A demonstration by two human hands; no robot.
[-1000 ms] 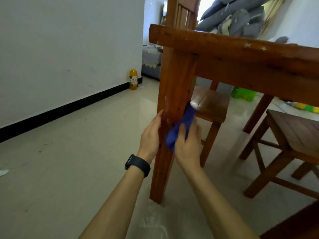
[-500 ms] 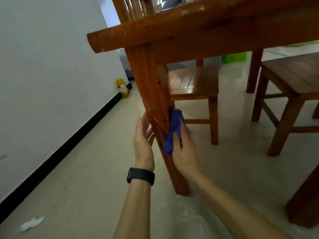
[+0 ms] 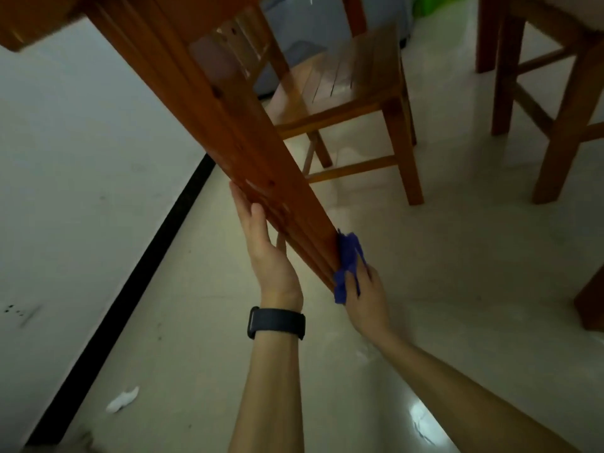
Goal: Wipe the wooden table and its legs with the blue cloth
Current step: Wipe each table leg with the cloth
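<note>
Much of the view is being taken up by a pale, glossy floor (image 3: pixel 457 256), which is being met at the left by a white wall (image 3: pixel 81 158) edged with a black skirting (image 3: pixel 130 282). A corner of the wooden table (image 3: pixel 29 24) is being seen from below at the top left, and its table leg (image 3: pixel 228 132) is being shown slanting down towards the middle of the view. Behind the leg a wooden chair (image 3: pixel 353 83) is being shown on the floor, and a second chair (image 3: pixel 539 93) is being cut off by the right edge.

The lower part of the leg is being flanked by both hands. The left hand (image 3: pixel 264 253) is being laid flat along the leg's left face, its fingers straight and close together, nothing being gripped. The right hand (image 3: pixel 366 299) is being held at the leg's right face near its foot. The blue cloth (image 3: pixel 348 259) is being bunched and pressed against the wood there: it is being pinched under the thumb, which is lying across its lower part, while the fingers are being curled round its far side and are mostly hidden by it. Part of the cloth is being left sticking out above the fingers.

A dark wristband (image 3: pixel 277 323) is being worn on the left wrist. A small white scrap (image 3: pixel 122 400) is lying on the floor near the skirting.
</note>
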